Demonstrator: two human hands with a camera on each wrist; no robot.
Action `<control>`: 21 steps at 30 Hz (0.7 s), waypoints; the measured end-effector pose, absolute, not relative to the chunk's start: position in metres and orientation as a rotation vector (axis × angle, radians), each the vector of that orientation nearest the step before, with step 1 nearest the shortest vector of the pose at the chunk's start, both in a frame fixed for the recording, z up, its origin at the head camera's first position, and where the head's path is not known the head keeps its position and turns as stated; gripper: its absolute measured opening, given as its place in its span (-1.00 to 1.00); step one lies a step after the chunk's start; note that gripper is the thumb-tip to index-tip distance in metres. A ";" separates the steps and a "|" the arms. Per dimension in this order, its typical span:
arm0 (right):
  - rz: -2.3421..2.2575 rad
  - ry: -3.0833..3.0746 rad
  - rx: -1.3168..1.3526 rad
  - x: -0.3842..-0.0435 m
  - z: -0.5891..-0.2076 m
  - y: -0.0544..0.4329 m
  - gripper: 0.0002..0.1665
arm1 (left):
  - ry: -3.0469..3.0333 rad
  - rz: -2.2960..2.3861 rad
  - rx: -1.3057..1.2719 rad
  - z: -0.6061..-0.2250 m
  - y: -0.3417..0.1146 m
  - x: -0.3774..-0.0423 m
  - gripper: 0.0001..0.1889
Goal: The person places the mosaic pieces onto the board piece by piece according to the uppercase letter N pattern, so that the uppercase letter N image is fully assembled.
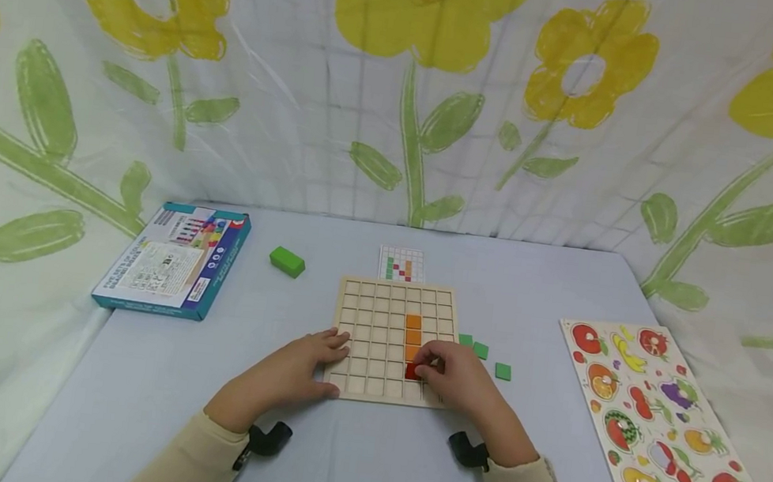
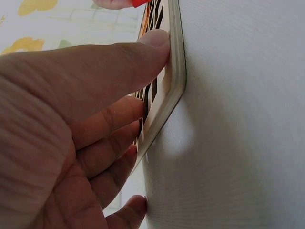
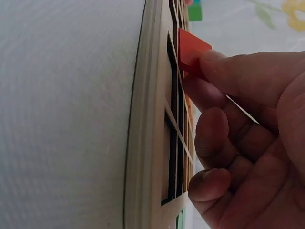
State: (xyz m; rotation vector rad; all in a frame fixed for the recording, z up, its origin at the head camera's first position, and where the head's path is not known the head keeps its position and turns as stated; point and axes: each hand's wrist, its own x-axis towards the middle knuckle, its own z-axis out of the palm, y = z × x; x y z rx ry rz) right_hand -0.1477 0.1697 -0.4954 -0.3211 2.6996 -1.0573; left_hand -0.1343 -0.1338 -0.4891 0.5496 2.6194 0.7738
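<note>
Person working at a gridded board (image 1: 366, 304). The left hand (image 1: 301, 362) rests on the board's left edge, thumb on the rim at the near corner, fingers loosely spread, apparently to keep the board from sliding. The right hand (image 1: 454, 376), over the board's near right part, pinches a red tile (image 1: 410, 372) between thumb and forefinger. The tile is tilted to the grid; the grip takes one side of it, presumably to leave the opposite edge free toward the cells. From here I cannot tell whether that edge touches the board. Three orange tiles (image 1: 413, 337) fill a column of the board, the red one at its near end. The hands are apart, bare cells between them: the red tile lies at the right fingertips, across the board from the left hand. A card (image 1: 401, 263) with a coloured grid lies at the board's far edge, likely placed for easy glancing; green tiles (image 1: 480, 351) lie off the board's right edge, probably kept there for the right hand
</note>
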 end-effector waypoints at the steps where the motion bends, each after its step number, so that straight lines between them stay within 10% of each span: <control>1: -1.058 2.693 -0.329 -0.148 -0.495 0.170 -0.95 | 2.620 0.771 0.547 -0.489 -0.134 -0.134 -0.27; 21: -0.971 2.769 -0.398 -0.148 -0.501 0.169 -0.82 | 2.624 0.760 0.563 -0.487 -0.133 -0.134 -0.26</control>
